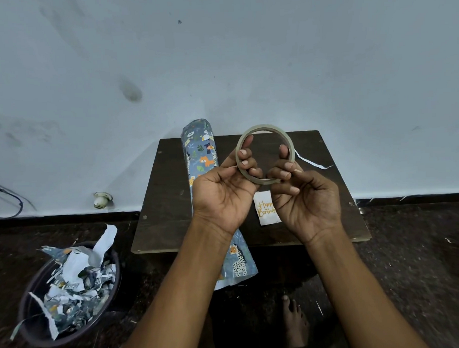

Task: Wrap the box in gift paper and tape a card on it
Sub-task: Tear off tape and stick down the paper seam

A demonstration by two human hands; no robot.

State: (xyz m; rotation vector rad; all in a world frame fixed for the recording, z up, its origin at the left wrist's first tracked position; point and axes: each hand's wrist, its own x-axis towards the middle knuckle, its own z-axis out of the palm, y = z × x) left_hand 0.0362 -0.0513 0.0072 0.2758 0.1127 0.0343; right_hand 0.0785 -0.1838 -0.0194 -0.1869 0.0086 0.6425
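Fingers of both hands grasp clear tape ring above dark wooden worktop; animal-print wrapped box along left edge, white birthday card mid-worktop. Step: finding tape end. Next: peel strip.

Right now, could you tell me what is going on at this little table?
A person holds a tape roll up in both hands, the left hand and the right hand, fingers curled round its ring. Below, on the dark table, lie a roll of animal-print gift paper and a Happy Birthday card. No box is in view. A bin of paper scraps stands on the floor.
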